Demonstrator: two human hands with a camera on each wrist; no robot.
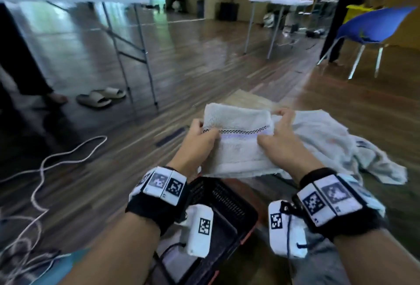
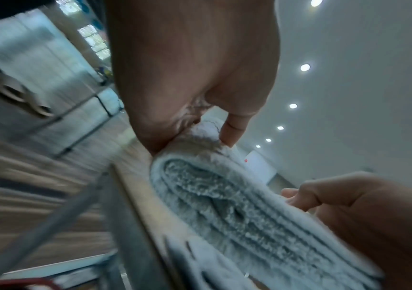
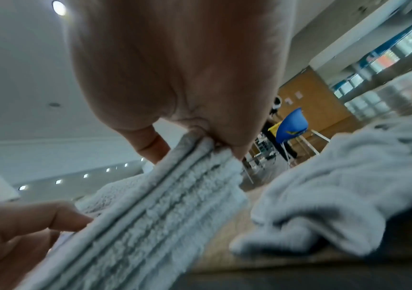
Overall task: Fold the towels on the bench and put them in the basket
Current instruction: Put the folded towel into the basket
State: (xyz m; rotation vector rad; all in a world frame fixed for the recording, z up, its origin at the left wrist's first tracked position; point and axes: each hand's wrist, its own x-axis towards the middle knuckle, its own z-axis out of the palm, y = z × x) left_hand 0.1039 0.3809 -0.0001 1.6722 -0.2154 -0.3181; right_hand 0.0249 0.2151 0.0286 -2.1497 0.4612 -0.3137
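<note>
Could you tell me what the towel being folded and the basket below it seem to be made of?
Towel: likely cotton terry, matte; looped pile shows along its folded layers in the wrist views. Basket: probably moulded plastic, dark and slightly glossy, with slotted walls and an orange rim edge.

Folded white towel (image 1: 236, 148) held above black basket (image 1: 227, 203); crumpled towels (image 1: 341, 144) on bench (image 1: 247, 98)

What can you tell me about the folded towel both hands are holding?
The folded towel is white terry cloth with a dark checked band and a pale stripe across it. It is folded into several layers, whose stacked edges show in the wrist views. The left hand and right hand each pinch one side, holding it above the black basket, beside a crumpled towel.
</note>
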